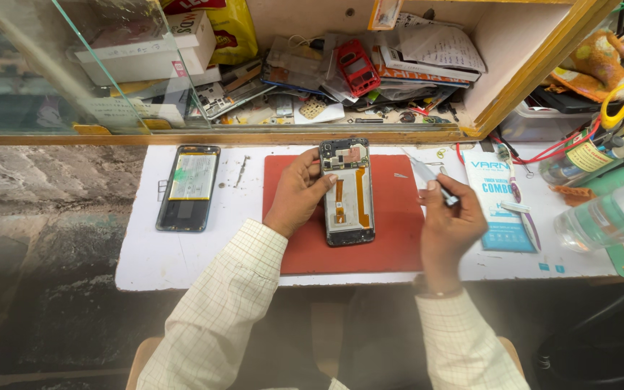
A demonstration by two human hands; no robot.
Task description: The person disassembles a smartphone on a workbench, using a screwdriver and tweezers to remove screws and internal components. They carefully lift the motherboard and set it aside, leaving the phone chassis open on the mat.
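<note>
A white worktable (pixel 182 253) runs below a cluttered shelf (pixel 370 79), part of it behind glass. On the table's red mat (pixel 391 231) lies an opened phone (pixel 348 191), back cover off. The left hand (pixel 299 193) grips the phone's upper left edge. The right hand (pixel 451 220) pinches tweezers (pixel 427 175) just right of it. A second phone (pixel 189 186) lies well left. The shelf's small parts are hard to make out.

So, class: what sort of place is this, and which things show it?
Probably a phone repair bench: an opened phone on a red mat, tweezers in the right hand, and loose phone parts on the shelf.
</note>
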